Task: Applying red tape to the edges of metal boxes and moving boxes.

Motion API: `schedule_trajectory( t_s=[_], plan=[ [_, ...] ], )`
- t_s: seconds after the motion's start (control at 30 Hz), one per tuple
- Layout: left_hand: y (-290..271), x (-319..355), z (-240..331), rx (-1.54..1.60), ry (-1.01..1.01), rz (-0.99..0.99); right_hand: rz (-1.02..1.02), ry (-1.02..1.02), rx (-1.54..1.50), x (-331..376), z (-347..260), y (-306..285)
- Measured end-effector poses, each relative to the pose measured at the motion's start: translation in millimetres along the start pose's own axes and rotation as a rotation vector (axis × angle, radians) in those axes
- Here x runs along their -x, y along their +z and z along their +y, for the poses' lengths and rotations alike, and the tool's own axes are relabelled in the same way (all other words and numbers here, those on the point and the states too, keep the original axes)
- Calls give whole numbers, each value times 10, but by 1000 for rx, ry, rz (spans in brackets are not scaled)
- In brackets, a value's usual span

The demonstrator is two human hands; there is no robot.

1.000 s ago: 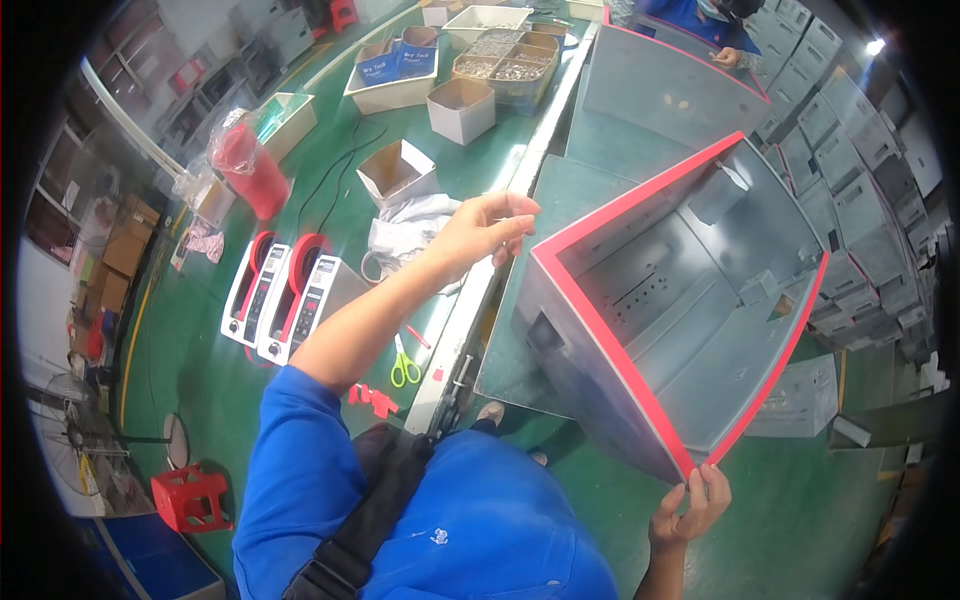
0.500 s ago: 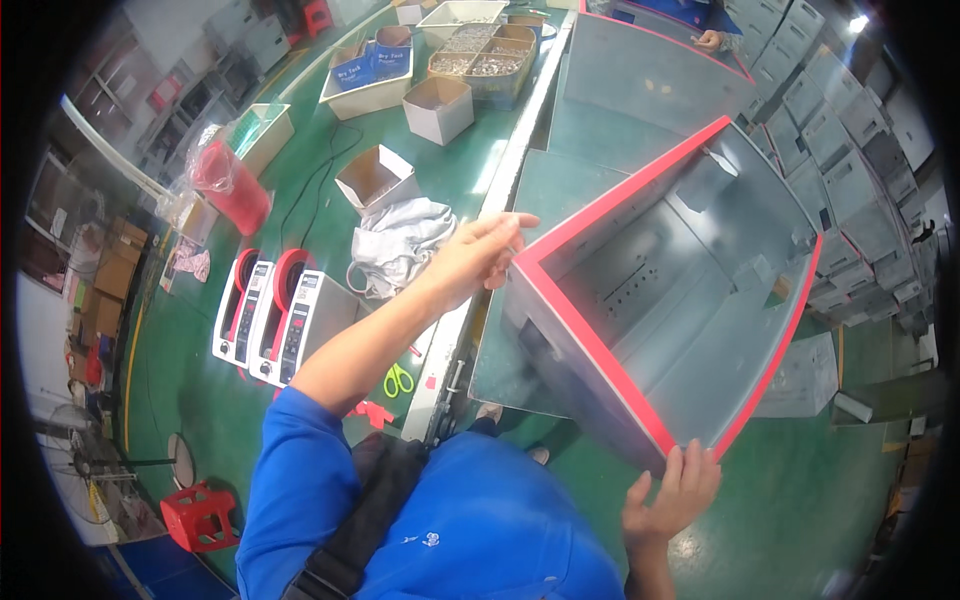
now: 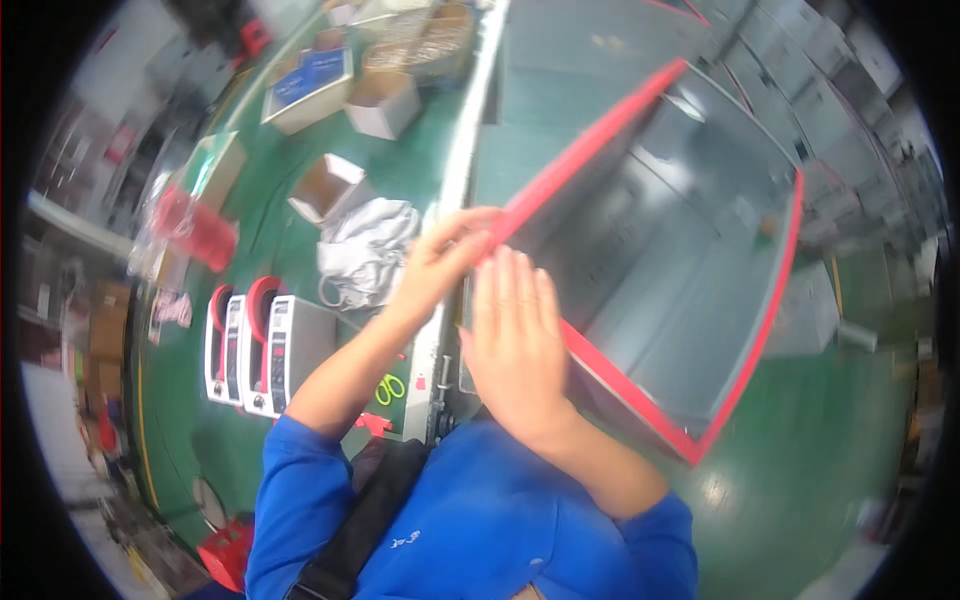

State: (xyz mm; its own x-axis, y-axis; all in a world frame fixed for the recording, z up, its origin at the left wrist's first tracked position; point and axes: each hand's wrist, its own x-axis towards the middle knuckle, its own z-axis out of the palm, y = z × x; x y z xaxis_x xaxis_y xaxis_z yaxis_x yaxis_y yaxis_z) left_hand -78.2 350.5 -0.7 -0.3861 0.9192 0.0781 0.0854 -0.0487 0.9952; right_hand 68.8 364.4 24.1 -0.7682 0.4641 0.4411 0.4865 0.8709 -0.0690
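A grey metal enclosure box (image 3: 690, 250) with a red strip along its open rim lies tilted on the green table, its opening facing me. My left hand (image 3: 440, 262) pinches the near left corner of the red rim. Just right of it, my right hand (image 3: 515, 345) lies flat with its fingers together against the box's near side, below the red edge.
Left of the white rail (image 3: 455, 200) sit two tape dispensers (image 3: 265, 345), small scissors (image 3: 390, 388), a crumpled white cloth (image 3: 365, 245), open cardboard boxes (image 3: 325, 188) and a red bag (image 3: 195, 225). More grey enclosures (image 3: 580, 60) stand behind. A red stool (image 3: 228, 552) is on the floor.
My right hand left the box's lower right corner and came up to the near left side beside my left hand. The view has shifted closer to the box.
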Motion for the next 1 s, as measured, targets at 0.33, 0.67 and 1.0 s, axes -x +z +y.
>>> schedule_trajectory(
  t_s=[0.33, 0.67, 1.0],
  plan=[
    [133, 40, -51, 136, 80, 93, 42, 182, 217, 1259, 521, -573],
    [295, 140, -41, 140, 25, 374, -13, 82, 12, 2177, 1263, -966],
    [1683, 937, 157, -977, 503, 205, 168, -639, -201, 1524, 2056, -547]
  ],
)
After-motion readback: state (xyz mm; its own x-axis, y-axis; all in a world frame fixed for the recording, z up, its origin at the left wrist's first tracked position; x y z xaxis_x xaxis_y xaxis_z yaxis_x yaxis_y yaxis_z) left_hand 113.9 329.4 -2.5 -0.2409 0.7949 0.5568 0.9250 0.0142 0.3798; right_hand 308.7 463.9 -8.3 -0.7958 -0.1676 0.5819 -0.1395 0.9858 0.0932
